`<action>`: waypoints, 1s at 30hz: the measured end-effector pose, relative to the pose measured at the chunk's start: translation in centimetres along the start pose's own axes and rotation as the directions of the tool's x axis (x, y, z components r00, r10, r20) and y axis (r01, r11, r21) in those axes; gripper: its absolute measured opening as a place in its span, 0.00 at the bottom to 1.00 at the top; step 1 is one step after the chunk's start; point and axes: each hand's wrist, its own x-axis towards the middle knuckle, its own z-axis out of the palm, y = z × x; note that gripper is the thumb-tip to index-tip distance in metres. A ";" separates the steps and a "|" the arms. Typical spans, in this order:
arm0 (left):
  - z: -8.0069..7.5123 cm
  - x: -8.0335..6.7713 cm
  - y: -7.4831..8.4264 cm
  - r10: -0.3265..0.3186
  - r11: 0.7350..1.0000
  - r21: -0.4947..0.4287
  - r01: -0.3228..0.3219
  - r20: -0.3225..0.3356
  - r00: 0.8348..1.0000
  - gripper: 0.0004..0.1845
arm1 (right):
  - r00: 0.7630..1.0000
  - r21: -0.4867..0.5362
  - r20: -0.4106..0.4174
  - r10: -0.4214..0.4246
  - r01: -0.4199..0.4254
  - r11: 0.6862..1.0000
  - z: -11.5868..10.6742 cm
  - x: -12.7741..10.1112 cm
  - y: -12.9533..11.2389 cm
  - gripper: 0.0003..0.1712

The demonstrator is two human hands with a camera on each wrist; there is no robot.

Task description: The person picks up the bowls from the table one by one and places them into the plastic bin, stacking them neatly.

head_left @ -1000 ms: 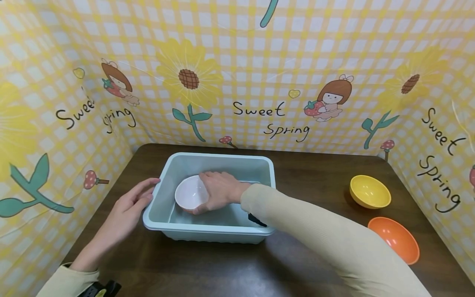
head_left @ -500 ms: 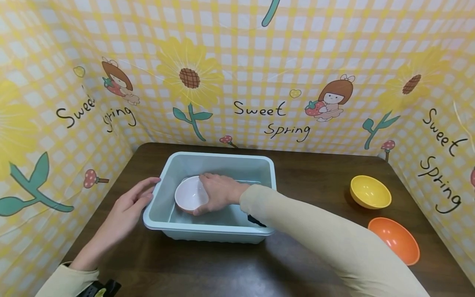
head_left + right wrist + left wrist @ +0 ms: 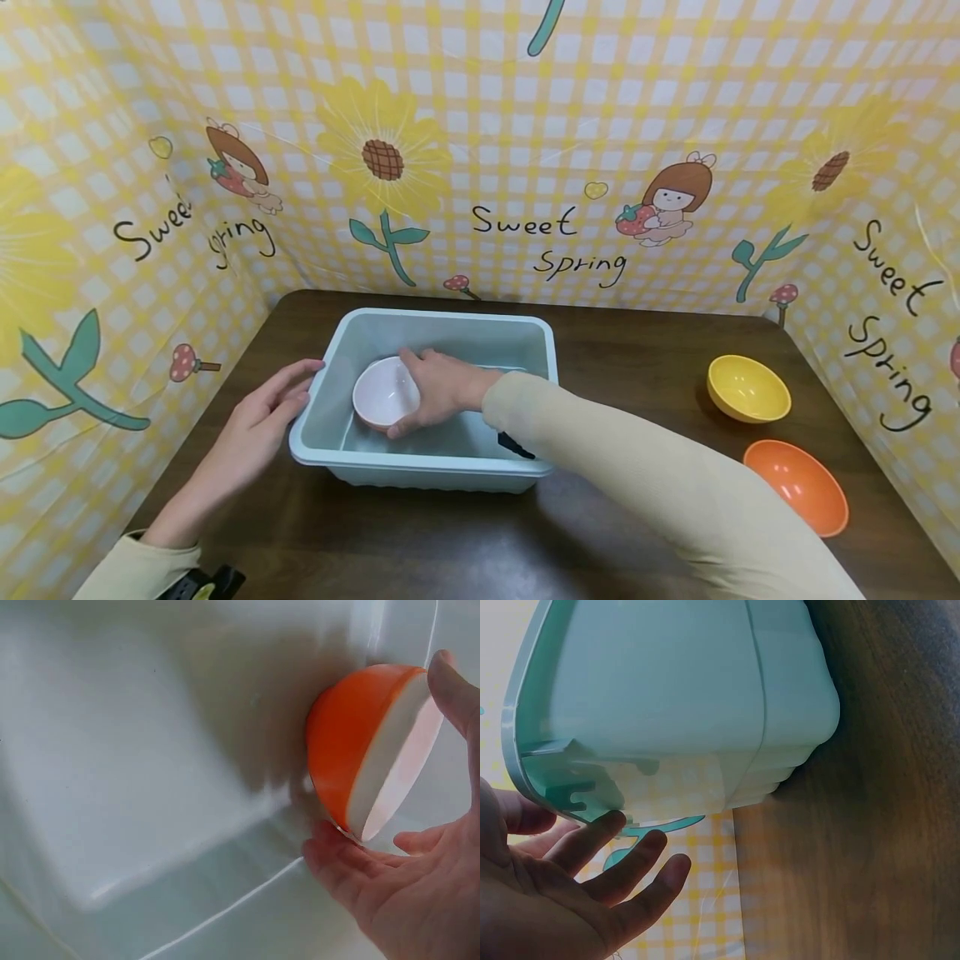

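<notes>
A white-lined bowl with an orange outside (image 3: 349, 742) sits at the left of the light blue plastic tub (image 3: 420, 459). My right hand (image 3: 444, 387) reaches into the tub and spans the bowl's right side, thumb toward the near rim. The right wrist view shows the fingers spread loosely about the rim; whether every fingertip touches it is hard to tell. My left hand (image 3: 258, 425) rests its fingertips against the tub's left rim. In the left wrist view its fingers (image 3: 634, 866) are spread apart and hold nothing.
On the right of the dark wooden table (image 3: 480, 542) stand a yellow bowl (image 3: 748, 389) and an orange bowl (image 3: 797, 487). The right sleeve partly covers the orange one. A yellow checked cloth (image 3: 487, 125) walls off the back and sides.
The fingers of my right hand have spread and loosened on the bowl, and the hand has shifted slightly to the right. The bowl, the tub and my left hand look unmoved.
</notes>
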 end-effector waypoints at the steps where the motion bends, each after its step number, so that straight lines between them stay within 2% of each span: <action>1: 0.0 0.0 0.0 -0.002 1.000 0.002 0.002 0.001 1.000 0.24 | 1.000 -0.004 -0.002 0.000 0.000 1.000 -0.1 0.0 0.0 0.64; 10: 0.1 0.1 0.1 -0.006 1.000 0.019 0.006 -0.016 1.000 0.22 | 0.999 -0.056 0.022 0.041 -0.040 0.998 -2.2 -0.9 -0.9 0.52; 17: 0.2 0.2 0.2 0.006 1.000 0.018 -0.006 -0.019 1.000 0.21 | 0.998 0.006 0.051 0.023 -0.023 1.000 -3.9 -2.1 -1.4 0.48; 25: 0.5 0.3 0.5 0.007 0.999 0.043 -0.005 -0.044 0.999 0.21 | 1.000 -0.063 -0.019 0.013 -0.014 0.998 -5.2 -3.7 -2.1 0.43; 30: 0.5 0.4 0.6 0.009 0.999 0.034 -0.008 -0.038 0.999 0.21 | 0.997 -0.043 -0.069 -0.027 0.024 0.999 -6.0 -5.2 -2.4 0.36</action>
